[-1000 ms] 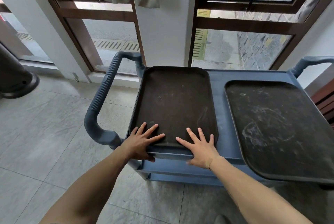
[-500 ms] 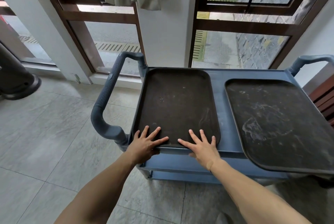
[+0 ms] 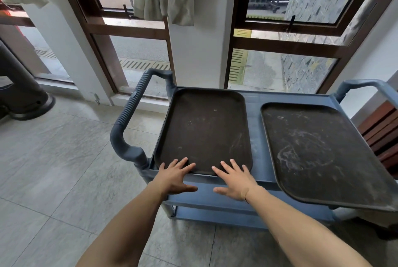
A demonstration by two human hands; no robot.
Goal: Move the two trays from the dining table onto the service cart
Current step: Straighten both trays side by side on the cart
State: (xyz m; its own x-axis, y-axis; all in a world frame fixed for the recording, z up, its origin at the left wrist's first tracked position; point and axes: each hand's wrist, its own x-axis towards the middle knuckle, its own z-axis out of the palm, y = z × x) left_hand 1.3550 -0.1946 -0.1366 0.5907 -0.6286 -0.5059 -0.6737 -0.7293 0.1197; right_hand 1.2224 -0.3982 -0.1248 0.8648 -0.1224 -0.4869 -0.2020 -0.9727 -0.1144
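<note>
Two bare trays point(image 3: 204, 129) point(image 3: 318, 154) lie on the cart point(image 3: 254, 98); hands point(image 3: 175, 175) point(image 3: 234, 178) spread, seemingly touching one.

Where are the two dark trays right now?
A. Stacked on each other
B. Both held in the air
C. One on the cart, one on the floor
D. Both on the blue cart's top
D: the left tray and right tray lie side by side on the cart.
</note>
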